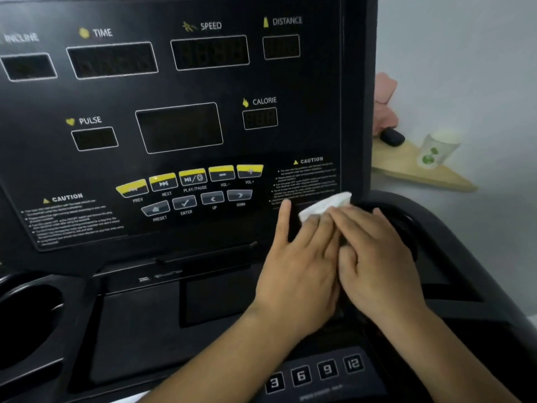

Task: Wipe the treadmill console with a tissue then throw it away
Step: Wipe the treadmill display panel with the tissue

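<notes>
The black treadmill console [180, 91] fills the view, with display windows, yellow and grey buttons [191, 184] and caution text. A crumpled white tissue [325, 205] lies against the console's lower right corner, under the right caution label. My left hand [299, 257] lies flat with its fingertips pressing on the tissue. My right hand [377, 257] lies beside it, overlapping it, its fingers also on the tissue's lower edge.
A round cup holder [26, 318] is sunk in the tray at lower left. Speed buttons 3, 6, 9, 12 [315, 372] sit near the bottom. Beyond the console's right edge, a wooden shelf [412, 170] holds a glass cup [438, 149], a dark object and a pink item.
</notes>
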A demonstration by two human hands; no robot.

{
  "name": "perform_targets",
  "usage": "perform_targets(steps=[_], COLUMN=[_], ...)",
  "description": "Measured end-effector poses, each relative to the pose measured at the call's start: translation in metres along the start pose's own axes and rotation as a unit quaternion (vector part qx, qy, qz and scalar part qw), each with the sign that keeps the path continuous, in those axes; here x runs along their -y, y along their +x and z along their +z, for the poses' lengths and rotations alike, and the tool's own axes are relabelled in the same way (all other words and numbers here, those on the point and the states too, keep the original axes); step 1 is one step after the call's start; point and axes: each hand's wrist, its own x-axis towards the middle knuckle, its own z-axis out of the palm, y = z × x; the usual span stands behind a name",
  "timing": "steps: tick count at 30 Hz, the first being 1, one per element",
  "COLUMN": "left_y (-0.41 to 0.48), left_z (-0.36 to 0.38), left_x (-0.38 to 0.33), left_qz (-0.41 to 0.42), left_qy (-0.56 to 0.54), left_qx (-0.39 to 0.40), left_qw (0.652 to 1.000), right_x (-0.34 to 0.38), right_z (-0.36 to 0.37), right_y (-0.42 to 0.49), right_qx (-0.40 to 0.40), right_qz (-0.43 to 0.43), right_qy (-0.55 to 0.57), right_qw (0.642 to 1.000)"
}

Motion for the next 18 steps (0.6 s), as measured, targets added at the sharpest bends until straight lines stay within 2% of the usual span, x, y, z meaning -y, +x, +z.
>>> perform_targets(steps=[3, 9, 13, 18], left_y=[0.015, 0.001, -0.018, -0.057], left_z=[-0.003, -0.001, -0.012, -0.014], left_x=[-0.002, 0.000, 0.024, 0.051], left_qz=[0.000, 0.006, -0.038, -0.082], left_qy=[0.044, 0.032, -0.030, -0.052], left_qx=[0.008, 0.011, -0.037, -0.031], left_qw=[0.999, 0.999, 0.998, 0.995], right_x=[-0.004, 0.002, 0.029, 0.070], right_z=[-0.006, -0.001, 0.005, 0.015], right_y=[0.014, 0.005, 0.009, 0.015], right_qx=[-0.026, -0.027, 0.000, 0.070], right_qz=[0.028, 0.035, -0.010, -0.070], right_qy=[0.004, 0.018, 0.040, 0.003], right_qw=[0.999, 0.999, 0.999, 0.995])
